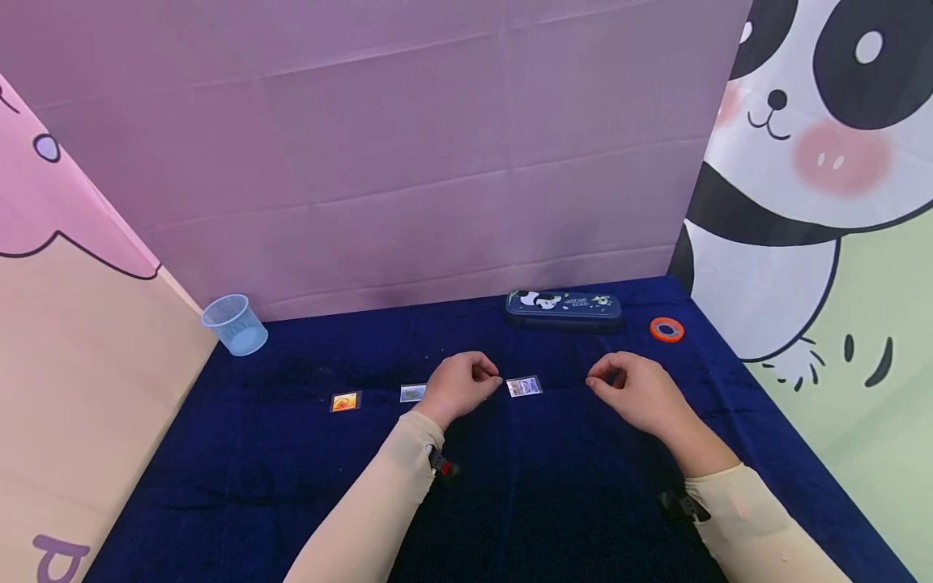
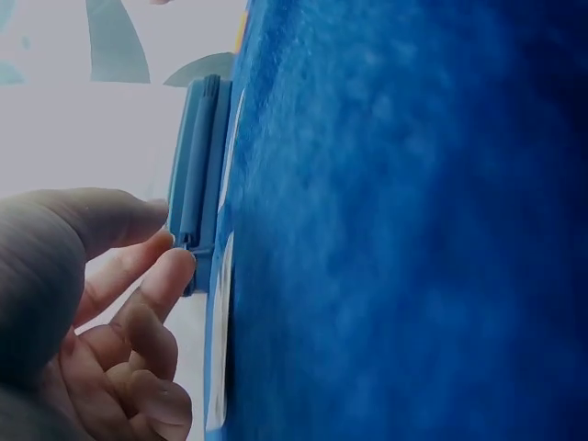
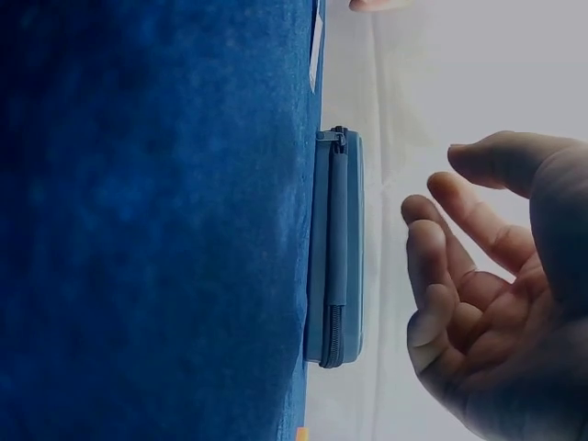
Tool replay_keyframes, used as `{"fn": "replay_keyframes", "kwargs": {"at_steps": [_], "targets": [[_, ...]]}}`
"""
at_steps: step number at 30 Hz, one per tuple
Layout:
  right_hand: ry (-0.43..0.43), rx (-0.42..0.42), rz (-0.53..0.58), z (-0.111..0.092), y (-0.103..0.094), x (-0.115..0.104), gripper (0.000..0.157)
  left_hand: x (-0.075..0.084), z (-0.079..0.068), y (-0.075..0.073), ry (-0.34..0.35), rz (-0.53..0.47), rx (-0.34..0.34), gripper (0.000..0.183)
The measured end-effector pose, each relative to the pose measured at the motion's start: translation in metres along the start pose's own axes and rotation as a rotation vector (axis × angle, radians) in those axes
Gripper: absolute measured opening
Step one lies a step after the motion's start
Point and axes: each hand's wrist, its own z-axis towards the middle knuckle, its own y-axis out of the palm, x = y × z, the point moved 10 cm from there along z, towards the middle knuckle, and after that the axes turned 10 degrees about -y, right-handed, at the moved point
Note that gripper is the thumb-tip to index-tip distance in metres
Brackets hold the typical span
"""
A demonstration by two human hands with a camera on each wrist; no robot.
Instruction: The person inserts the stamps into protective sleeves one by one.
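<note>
Three small picture cards lie in a loose row on the dark blue cloth, in the head view. The orange card [image 1: 346, 402] is at the left, and the blue-green card [image 1: 412, 393] is partly hidden behind my left wrist. The bluish-purple card [image 1: 524, 386] lies between my hands. My left hand [image 1: 459, 387] hovers just left of that card, fingers loosely bent, with a gap between thumb and fingertips in the left wrist view. To the card's right, my right hand [image 1: 637, 393] is held over the cloth, thumb and forefinger apart and nothing between them.
A dark blue zipped pencil case [image 1: 563, 311] with a panda print lies at the back, beyond my hands. Right of it is an orange ring-shaped roll [image 1: 666, 329]. A light blue mesh cup [image 1: 235, 324] tilts at the back left. Fabric walls border the cloth [image 1: 291, 486].
</note>
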Motion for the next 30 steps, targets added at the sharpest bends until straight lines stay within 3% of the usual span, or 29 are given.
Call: {"fn": "replay_keyframes", "kwargs": {"at_steps": [12, 25, 30], "targets": [[-0.033, -0.024, -0.013, 0.002, 0.003, -0.003, 0.017, -0.021, -0.018, -0.031, 0.054, 0.066, 0.079, 0.018], [-0.076, -0.091, -0.084, 0.005, 0.007, -0.002, 0.044, -0.061, -0.050, -0.079, 0.071, 0.122, 0.157, 0.049], [-0.070, -0.148, -0.129, 0.004, 0.010, 0.000, 0.057, -0.083, -0.059, -0.096, 0.072, 0.188, 0.193, 0.061]]}}
